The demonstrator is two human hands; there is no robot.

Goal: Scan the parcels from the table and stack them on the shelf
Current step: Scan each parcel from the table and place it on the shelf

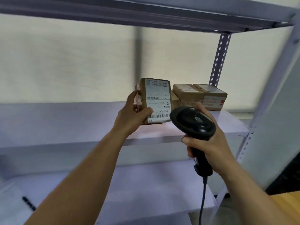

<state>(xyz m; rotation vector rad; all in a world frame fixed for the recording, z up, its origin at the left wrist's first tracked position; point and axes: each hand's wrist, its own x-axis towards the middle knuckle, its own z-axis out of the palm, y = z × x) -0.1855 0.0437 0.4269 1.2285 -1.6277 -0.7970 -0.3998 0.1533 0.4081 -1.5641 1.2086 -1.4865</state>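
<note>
My left hand (133, 114) grips a brown cardboard parcel (155, 99) by its left side, thumb on the white shipping label, holding it just above the middle shelf board (65, 120). The label faces me with its barcodes showing. My right hand (209, 140) is closed around the handle of a black barcode scanner (193, 120), whose head sits just right of the parcel's lower corner. Behind the held parcel, two other cardboard parcels (188, 95) (212, 97) rest side by side at the right end of that shelf.
The shelf unit has pale lilac boards and perforated metal uprights (219, 59) at the right. An upper board (146, 15) runs overhead, a lower board (146, 189) below. The scanner's cable (203, 200) hangs down. A wooden tabletop corner (285, 202) shows at bottom right.
</note>
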